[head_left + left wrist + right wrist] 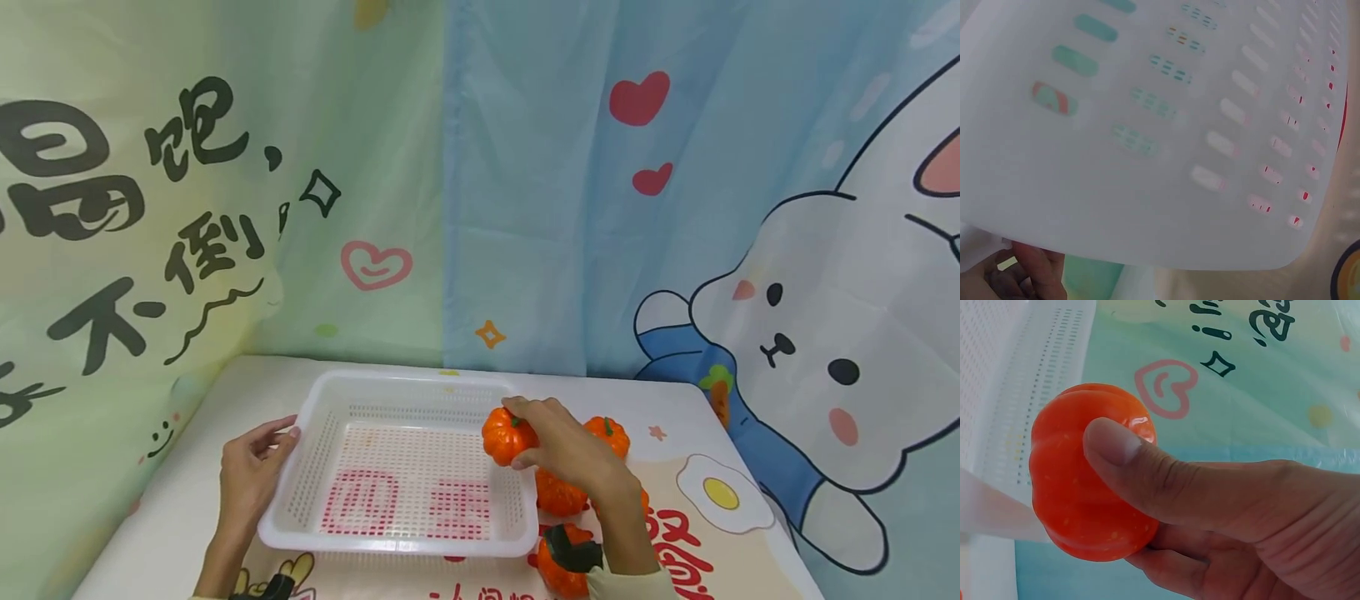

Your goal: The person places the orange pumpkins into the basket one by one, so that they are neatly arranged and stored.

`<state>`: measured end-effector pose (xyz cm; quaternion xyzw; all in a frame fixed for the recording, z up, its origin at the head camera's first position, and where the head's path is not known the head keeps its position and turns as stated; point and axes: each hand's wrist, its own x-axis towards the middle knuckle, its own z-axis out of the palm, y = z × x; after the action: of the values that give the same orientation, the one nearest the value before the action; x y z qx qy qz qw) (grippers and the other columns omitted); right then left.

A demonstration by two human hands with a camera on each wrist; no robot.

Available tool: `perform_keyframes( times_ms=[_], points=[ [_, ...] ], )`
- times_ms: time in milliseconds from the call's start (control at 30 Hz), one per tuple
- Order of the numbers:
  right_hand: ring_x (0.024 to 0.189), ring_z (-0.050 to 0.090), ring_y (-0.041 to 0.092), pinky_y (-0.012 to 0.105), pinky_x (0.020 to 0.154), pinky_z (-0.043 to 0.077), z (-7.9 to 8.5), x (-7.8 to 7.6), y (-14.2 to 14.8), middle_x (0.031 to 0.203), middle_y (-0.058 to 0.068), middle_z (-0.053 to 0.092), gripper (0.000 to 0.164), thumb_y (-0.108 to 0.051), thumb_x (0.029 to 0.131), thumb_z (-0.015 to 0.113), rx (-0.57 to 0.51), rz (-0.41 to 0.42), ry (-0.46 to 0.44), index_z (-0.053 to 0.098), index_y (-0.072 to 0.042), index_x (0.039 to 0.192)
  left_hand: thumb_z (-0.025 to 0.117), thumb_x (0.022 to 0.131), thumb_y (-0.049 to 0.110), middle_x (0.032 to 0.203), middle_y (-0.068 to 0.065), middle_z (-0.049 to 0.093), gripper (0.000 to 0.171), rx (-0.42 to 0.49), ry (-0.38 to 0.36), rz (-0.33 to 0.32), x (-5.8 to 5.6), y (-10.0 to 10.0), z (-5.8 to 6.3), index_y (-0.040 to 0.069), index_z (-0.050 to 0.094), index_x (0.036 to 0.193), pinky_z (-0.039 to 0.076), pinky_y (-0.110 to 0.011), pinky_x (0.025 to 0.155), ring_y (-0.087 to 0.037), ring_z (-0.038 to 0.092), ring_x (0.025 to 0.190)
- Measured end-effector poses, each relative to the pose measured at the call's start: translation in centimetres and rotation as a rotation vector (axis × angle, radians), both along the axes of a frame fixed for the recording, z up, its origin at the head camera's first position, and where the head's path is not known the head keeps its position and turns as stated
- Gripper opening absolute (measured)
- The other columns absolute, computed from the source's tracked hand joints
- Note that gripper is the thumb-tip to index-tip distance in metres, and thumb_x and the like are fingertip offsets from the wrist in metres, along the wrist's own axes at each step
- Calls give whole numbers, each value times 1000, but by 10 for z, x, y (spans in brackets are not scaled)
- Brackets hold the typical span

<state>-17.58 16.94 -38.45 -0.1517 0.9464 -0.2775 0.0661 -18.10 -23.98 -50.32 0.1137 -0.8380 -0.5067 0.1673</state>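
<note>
A white plastic basket (397, 546) with slotted walls stands on the table, and no pumpkin lies in it. At its left side, my left hand (251, 471) grips the rim; the left wrist view shows curled fingers (1038, 269) by the basket's edge. My right hand (577, 446) holds a small orange toy pumpkin (504, 437) above the basket's right rim. Up close in the right wrist view, the thumb (1116, 447) presses on the ribbed side of the pumpkin (1079, 500). Several more pumpkins (558, 496) sit right of the basket, partly hidden by my right arm.
The white table (187, 467) carries a printed mat (720, 575) with red lettering and a fried-egg picture. Behind it hangs a printed curtain (517, 250) with hearts and a rabbit. One pumpkin (607, 433) sits farther back, beyond the right wrist.
</note>
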Motion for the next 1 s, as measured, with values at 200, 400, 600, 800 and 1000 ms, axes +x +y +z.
perform_keyframes(
  times_ms=[200,400,600,800,1000],
  points=[
    [135,57,29,54,119,51,-4,-1,-11,151,7,68,74,-8,86,91,-9,27,1,62,-8,153,74,105,19,107,-25,81,32,3,14,16,4,-2,0,1,77,132,53,-19,58,-1,67,66],
    [136,57,30,54,118,52,-8,-2,-21,153,8,66,75,-6,85,92,1,70,-31,62,-9,154,74,105,18,106,-25,81,31,11,11,16,5,-2,1,1,77,131,54,-19,58,-1,68,66],
    [134,57,32,56,118,52,-11,-2,-26,151,10,67,76,-5,86,91,-14,111,-48,61,-9,155,74,106,19,107,-25,80,32,25,9,7,3,0,1,1,76,133,55,-19,59,-2,68,67],
    [134,57,33,56,119,50,-14,-2,-30,151,12,66,76,-5,86,91,-12,141,-45,59,-6,156,74,106,19,107,-25,80,33,30,9,2,2,1,-1,1,76,133,55,-20,58,-2,68,66],
    [133,57,34,56,119,50,-18,-1,-34,153,13,65,74,-4,87,90,-29,180,-25,60,-4,154,74,106,20,107,-25,80,32,13,10,3,1,2,-1,1,77,132,54,-20,57,-2,67,66]
  ],
)
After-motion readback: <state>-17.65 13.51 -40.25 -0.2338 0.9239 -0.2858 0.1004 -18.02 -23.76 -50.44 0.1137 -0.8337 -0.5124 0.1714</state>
